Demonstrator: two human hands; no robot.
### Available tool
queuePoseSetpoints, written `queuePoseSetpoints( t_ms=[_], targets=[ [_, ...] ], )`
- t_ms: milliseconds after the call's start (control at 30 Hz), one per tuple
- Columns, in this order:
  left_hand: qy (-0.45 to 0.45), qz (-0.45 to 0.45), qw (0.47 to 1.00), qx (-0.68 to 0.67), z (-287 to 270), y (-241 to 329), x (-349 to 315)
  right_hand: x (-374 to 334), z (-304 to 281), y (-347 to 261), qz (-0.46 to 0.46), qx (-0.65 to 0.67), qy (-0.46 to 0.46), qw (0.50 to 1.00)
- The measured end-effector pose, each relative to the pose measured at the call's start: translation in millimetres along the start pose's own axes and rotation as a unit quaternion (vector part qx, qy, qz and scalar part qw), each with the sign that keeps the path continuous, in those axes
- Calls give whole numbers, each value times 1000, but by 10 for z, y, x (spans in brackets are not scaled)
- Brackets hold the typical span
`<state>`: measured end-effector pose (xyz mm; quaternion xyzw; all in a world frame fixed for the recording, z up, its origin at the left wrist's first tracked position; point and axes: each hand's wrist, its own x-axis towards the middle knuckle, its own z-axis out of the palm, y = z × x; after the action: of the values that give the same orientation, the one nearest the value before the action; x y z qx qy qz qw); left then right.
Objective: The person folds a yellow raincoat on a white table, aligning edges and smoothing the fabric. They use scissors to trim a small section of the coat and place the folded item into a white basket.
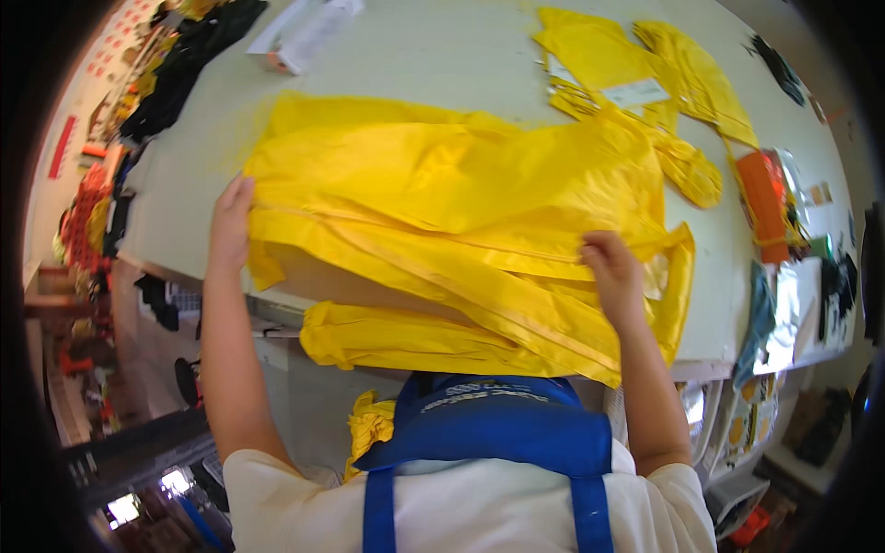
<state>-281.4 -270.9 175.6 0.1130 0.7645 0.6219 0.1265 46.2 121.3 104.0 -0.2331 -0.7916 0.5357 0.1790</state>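
Note:
A large yellow rainwear garment (pixel 442 175) of thin shiny fabric lies spread across the table in front of me. A long seam or folded band runs slantwise along its near side, and a sleeve-like strip hangs at the table's front edge. At its left end, my left hand (pixel 232 221) grips the fabric edge, with the fingertips partly hidden. Toward the garment's right end, my right hand (pixel 613 276) has its fingers curled together on the fabric, pinching it. Loose folds of the cloth lie around that hand.
The pale table (pixel 442 55) carries more yellow garments (pixel 608 55) with a white label at the far right. A white box (pixel 304 37) stands at the far left, dark cloth (pixel 189 69) beyond it. An orange item (pixel 763 203) lies at the right. Crumpled yellow cloth (pixel 371 424) is beside my blue apron.

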Motion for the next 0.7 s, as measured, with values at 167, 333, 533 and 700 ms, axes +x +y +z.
queuePoseSetpoints(
  t_ms=[167, 333, 533, 700],
  targets=[
    [-49, 57, 997, -11, 455, 721, -199, 411, 1465, -1277, -157, 60, -248, 954],
    [-97, 112, 988, 44, 573, 1013, -378, 772, 1947, -1773, 48, 73, -352, 932],
    [-92, 180, 967, 155, 626, 1082, -323, 769, 1800, -1700, 88, 220, -338, 911],
    [-48, 190, 981, 5, 682, 1252, -100, 738, 1161, -1474, -91, -69, -261, 959]
  ],
)
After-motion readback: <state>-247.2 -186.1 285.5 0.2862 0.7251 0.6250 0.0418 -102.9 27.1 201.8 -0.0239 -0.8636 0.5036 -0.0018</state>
